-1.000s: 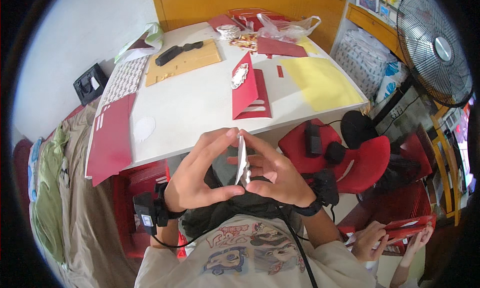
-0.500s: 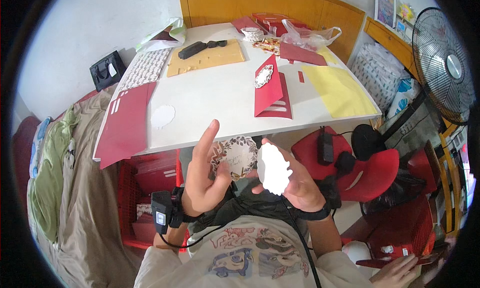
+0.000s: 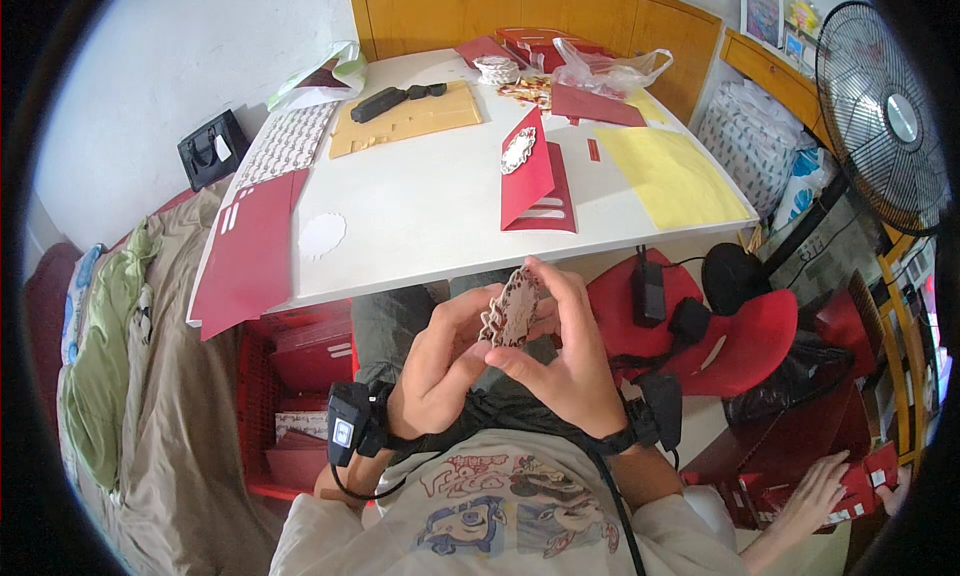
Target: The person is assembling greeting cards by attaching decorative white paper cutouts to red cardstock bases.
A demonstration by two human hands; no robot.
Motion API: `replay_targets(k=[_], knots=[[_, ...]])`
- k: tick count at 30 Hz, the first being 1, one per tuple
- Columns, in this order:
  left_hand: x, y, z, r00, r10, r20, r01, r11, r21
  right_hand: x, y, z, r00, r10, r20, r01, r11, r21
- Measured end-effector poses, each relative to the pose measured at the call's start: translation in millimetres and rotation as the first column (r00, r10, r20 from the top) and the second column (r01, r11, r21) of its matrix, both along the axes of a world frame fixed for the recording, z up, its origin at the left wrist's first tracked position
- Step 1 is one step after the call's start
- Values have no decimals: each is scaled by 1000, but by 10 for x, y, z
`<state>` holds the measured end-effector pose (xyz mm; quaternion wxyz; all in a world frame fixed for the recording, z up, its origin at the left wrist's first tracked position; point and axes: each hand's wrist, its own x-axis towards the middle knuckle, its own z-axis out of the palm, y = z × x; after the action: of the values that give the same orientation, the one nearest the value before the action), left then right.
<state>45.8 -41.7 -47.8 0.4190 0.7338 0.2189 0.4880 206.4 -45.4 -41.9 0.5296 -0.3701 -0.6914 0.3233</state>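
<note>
Above my lap, just past the table's near edge, a small stack of scalloped paper cutouts (image 3: pixel 516 311) with a brown leaf print is held tilted on edge. My left hand (image 3: pixel 438 361) is closed on its left side, fingers curled behind. On the other side my right hand (image 3: pixel 565 361) grips it, with the thumb along the bottom and fingertips at the top. On the table stands a folded red card (image 3: pixel 530 186) with a similar cutout (image 3: pixel 518 152) on its front. A single white scalloped cutout (image 3: pixel 322 235) lies flat on the left.
Dark red sheets (image 3: pixel 245 251), a patterned sheet (image 3: pixel 288 144), a tan board (image 3: pixel 405 121) and yellow paper (image 3: pixel 675 176) lie on the white table (image 3: pixel 420 206). Below are a red crate (image 3: pixel 255 406) and a red chair (image 3: pixel 735 346). Another person's hand (image 3: pixel 815 496) handles red cards at lower right.
The cutouts, held apart facing each other half a second ago, are now together between both hands. My raised left fingers have curled in. The other person's hand has shifted up.
</note>
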Motion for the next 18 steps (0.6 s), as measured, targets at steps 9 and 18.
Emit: replay_targets(k=[9, 18], knots=[[47, -33, -41, 955, -95, 280, 95, 995, 14, -45, -4, 39, 992, -81, 102, 57, 975, 214], [11, -27, -54, 962, 18, 272, -17, 1000, -5, 2, 13, 63, 998, 21, 60, -31, 983, 178]])
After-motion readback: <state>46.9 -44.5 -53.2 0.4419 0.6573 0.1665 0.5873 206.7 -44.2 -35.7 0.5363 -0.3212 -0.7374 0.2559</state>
